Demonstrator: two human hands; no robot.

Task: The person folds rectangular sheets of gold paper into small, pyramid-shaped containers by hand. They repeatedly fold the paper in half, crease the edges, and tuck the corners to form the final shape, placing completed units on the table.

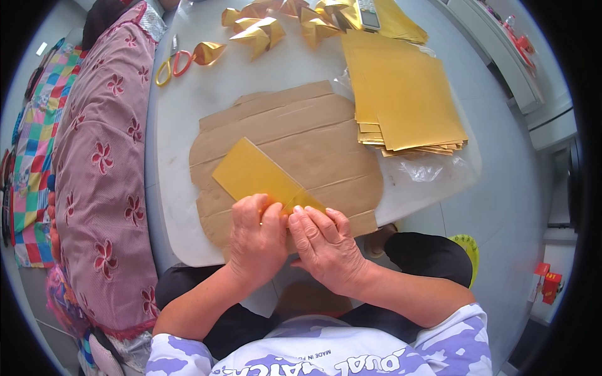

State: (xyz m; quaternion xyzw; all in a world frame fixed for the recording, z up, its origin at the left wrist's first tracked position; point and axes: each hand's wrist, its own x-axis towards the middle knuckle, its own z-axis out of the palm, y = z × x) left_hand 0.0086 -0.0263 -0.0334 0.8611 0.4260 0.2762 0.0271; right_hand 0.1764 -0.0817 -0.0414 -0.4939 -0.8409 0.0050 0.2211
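Note:
A folded sheet of gold paper (261,171) lies slanted on a flattened piece of brown cardboard (301,136). My left hand (258,239) grips the paper's near edge, its fingers curled and a ring showing on one. Beside it, almost touching, my right hand (327,244) presses its fingertips on the paper's near right corner. Part of that edge is hidden under my fingers. To the right is a stack of flat gold sheets (414,98). Folded gold paper shapes (258,35) sit at the far side of the table.
The white table (176,188) has rounded corners. Scissors (174,63) with one yellow and one red handle rest at its far left. A calculator (368,14) lies on gold paper at the far right. Clear plastic (418,169) shows under the stack. A pink flowered cover (103,188) is left of the table.

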